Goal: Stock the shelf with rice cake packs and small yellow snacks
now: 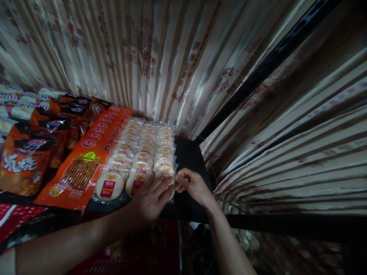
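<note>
Rice crackers in clear wrappers (109, 187) lie overlapped in three rows on a black shelf (187, 160). My left hand (151, 198) rests over the front of the right-hand row (164, 154), its fingers stretched out and laid on the nearest packet, partly hiding it. At that packet's right edge, my right hand (192, 185) has thumb and finger pinched together on the wrapper, the other fingers curled. The exact spot of the pinch is dim and small. Part of the middle row's front packet (137, 183) sits beneath my left wrist and hand.
Flat orange snack-stick packs (76, 179) overlap left of the crackers, then black-and-orange snack bags (25, 164). A dark metal post (258, 72) slants up behind the shelf's right corner. Pleated printed curtain (149, 57) hangs behind. Red packages (137, 248) lie below the front edge.
</note>
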A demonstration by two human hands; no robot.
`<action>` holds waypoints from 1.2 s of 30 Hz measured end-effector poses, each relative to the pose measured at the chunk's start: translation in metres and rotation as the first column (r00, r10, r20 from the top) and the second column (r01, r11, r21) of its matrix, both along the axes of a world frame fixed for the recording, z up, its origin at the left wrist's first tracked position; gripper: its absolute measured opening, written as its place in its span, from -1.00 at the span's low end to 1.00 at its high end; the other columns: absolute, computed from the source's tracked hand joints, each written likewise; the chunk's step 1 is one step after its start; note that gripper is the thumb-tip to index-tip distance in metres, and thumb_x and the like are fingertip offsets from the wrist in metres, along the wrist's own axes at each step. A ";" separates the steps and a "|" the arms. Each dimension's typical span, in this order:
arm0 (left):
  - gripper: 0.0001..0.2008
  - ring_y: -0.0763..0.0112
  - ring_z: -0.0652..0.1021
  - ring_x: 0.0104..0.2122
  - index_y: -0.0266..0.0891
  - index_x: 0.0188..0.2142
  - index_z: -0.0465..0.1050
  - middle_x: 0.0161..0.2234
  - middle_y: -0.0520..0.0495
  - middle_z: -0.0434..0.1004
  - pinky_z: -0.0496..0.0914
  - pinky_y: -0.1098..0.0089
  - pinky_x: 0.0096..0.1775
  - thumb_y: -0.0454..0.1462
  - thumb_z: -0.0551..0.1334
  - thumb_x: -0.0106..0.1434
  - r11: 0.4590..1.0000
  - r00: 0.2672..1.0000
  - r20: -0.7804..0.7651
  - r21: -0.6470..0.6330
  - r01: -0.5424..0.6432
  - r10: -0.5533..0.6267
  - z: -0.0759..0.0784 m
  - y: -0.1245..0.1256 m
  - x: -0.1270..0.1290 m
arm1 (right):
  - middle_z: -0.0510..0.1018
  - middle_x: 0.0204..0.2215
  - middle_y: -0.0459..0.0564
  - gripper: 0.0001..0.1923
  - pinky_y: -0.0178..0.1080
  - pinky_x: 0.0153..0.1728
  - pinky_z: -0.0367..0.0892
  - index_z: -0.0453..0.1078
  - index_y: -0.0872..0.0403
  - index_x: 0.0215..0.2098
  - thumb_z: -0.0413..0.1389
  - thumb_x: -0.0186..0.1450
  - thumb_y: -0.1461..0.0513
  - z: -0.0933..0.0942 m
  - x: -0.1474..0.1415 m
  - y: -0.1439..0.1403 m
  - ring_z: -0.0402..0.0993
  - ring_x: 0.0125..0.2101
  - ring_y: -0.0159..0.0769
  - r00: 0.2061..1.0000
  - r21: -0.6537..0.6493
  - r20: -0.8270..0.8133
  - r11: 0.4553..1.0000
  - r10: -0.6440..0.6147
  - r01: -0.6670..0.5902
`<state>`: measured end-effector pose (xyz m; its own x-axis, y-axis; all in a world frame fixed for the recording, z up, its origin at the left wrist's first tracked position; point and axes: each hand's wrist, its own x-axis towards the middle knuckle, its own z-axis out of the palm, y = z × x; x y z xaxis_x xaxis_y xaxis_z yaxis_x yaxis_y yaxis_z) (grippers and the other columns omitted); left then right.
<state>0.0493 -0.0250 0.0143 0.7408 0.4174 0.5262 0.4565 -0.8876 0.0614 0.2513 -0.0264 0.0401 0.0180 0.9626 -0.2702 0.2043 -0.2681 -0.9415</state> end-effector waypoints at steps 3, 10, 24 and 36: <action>-0.65 0.18 0.35 0.11 -0.31 0.05 0.35 0.09 -0.21 0.39 0.27 0.21 0.07 -0.28 0.02 0.32 0.999 1.000 0.019 0.037 0.003 -0.004 -0.004 -0.015 0.003 | 0.46 -0.66 -0.17 -0.58 -0.35 -0.56 0.40 0.31 0.10 -0.48 0.23 0.05 -0.08 -0.001 0.000 0.000 0.45 -0.62 -0.43 1.000 0.001 -0.006 1.000 -0.002 0.002; -0.64 0.18 0.34 0.12 -0.35 0.02 0.39 0.08 -0.23 0.41 0.22 0.22 0.10 -0.26 0.05 0.28 0.994 0.999 0.035 0.097 -0.043 0.040 -0.010 -0.020 0.009 | 0.45 -0.65 -0.18 -0.55 -0.36 -0.57 0.40 0.31 0.10 -0.49 0.24 0.03 -0.11 0.001 -0.001 0.001 0.44 -0.62 -0.44 1.000 -0.006 0.000 1.000 -0.003 0.003; -0.62 0.13 0.30 0.15 -0.33 0.05 0.35 0.13 -0.26 0.35 0.12 0.11 0.15 -0.19 0.04 0.32 0.993 0.998 -0.008 0.100 -0.056 0.057 -0.016 -0.016 0.007 | 0.46 -0.67 -0.17 -0.56 -0.35 -0.57 0.39 0.30 0.09 -0.48 0.23 0.04 -0.10 0.001 -0.002 0.003 0.44 -0.62 -0.43 1.000 -0.004 -0.001 1.000 -0.007 0.007; -0.65 0.12 0.31 0.15 -0.33 0.01 0.39 0.09 -0.23 0.40 0.13 0.09 0.15 -0.23 0.04 0.31 0.993 0.999 0.017 0.117 -0.032 0.030 -0.015 -0.013 0.007 | 0.48 -0.60 -0.18 -0.50 -0.33 -0.50 0.40 0.32 0.10 -0.42 0.30 -0.06 -0.10 0.000 0.007 0.001 0.46 -0.55 -0.42 0.999 -0.074 0.025 0.996 0.046 -0.044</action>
<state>0.0565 -0.0385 -0.0008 0.7198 0.3751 0.5841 0.4840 -0.8744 -0.0349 0.2580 -0.0252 0.0404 -0.0169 0.9403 -0.3401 0.2426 -0.3261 -0.9137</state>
